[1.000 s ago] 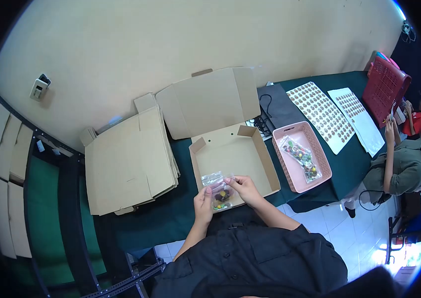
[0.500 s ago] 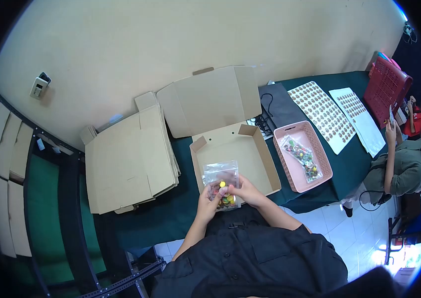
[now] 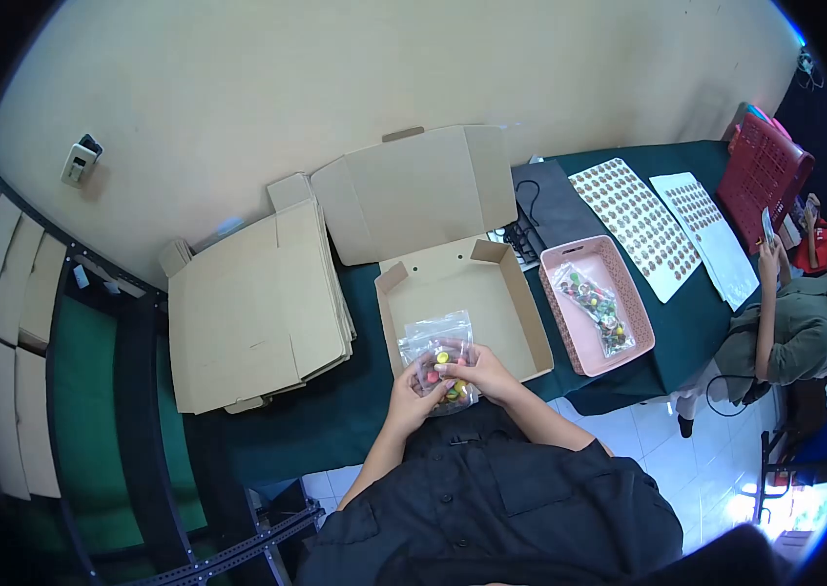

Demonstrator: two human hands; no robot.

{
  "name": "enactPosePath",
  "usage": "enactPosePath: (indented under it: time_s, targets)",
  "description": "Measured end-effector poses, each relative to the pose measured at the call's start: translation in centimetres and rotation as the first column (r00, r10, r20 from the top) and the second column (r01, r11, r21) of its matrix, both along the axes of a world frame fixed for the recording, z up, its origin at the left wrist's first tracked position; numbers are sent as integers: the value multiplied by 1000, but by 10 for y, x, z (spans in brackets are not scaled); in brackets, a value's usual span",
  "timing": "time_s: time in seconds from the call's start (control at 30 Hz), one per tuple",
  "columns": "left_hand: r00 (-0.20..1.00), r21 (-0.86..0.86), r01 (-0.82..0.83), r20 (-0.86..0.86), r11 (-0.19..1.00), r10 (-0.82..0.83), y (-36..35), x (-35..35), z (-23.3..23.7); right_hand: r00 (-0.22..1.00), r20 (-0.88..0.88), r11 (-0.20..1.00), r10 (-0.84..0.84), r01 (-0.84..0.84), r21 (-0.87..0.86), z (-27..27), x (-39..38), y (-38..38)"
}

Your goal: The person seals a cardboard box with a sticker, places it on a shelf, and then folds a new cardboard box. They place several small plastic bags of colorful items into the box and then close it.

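A clear zip bag (image 3: 441,342) with small round red, yellow and green pieces is held over the front edge of an open cardboard box (image 3: 477,293). My left hand (image 3: 415,398) grips the bag's left side, and my right hand (image 3: 482,373) grips its right side. Both thumbs press on the front of the bag, near a yellow piece. What the pieces are is too small to tell. The box's lid (image 3: 423,195) stands raised against the wall.
Flattened cardboard boxes (image 3: 252,313) are stacked at left. To the right, a pink basket (image 3: 644,332) holds filled clear bags (image 3: 597,311). Beyond lie sticker sheets (image 3: 633,225) and a dark red basket (image 3: 760,176). A co-worker (image 3: 799,322) stands at far right, holding something thin.
My thumbs have shifted on the bag, and the pieces inside have moved about. The bag's top tilts slightly to the right. The box and baskets have stayed in place.
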State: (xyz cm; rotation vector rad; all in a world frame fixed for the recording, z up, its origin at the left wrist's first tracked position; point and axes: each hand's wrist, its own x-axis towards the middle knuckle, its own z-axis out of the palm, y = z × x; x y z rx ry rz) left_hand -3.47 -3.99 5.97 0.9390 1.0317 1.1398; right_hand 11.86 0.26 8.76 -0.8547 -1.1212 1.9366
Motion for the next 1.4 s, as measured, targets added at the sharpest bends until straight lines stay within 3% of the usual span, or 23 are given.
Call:
enactPosePath:
  time_s: [0.1,0.17,0.23,0.3,0.37,0.4,0.47,0.6,0.7,0.77,0.93,1.0,1.07,1.13,1.17,1.33,1.4]
  targets:
    - [998,-3,51,-37,999,-51,0,0,2,999,-2,999,-40,40,19,-8,-1,-1]
    - [998,1,53,-16,999,-53,0,1,1,992,-67,976,-103,87,-201,-17,-2,0]
    - [998,5,55,5,998,-55,0,2,0,991,-104,981,-82,62,-184,-32,1,6]
    - [994,107,-83,-67,991,90,0,6,1,988,-140,985,-60,36,-168,-19,-1,4]
    - [991,69,-125,-35,990,127,3,1,0,994,-72,997,-78,78,-2,-4,-7,-4]
    - [986,30,-164,-3,986,165,4,-1,-1,994,-72,997,-77,77,-2,-2,-5,-4]
    - [986,46,-158,-38,986,160,3,-2,-3,996,18,995,88,-87,-49,0,1,-3]
    - [985,83,-169,38,982,167,4,-4,-8,993,-58,993,98,-102,-63,-24,2,2]
    - [988,76,-147,59,986,143,4,-5,-5,981,-194,983,2,-37,-179,-15,-3,-1]
    - [994,185,-107,35,977,102,6,-3,-4,999,-12,999,-35,35,17,1,-5,-6]
    - [995,155,0,-99,988,15,-2,8,-3,970,-19,970,-243,243,-3,-10,-3,5]
    - [989,161,40,-146,986,-17,-2,10,0,947,37,943,-319,313,116,-15,2,9]
    - [988,169,-24,-147,985,49,-1,10,0,955,112,957,-275,260,132,-18,5,6]
    - [987,149,-155,-20,977,160,3,-1,-4,966,177,952,-186,133,274,-19,2,1]
    - [969,107,-235,-49,966,241,4,-4,-1,952,290,956,-101,12,293,-12,4,-1]
    - [975,150,-164,-125,975,183,7,-20,4,975,214,954,-59,-8,301,-9,0,2]
    - [980,175,-58,-179,983,90,9,-25,11,983,181,954,-33,-23,299,-8,3,8]
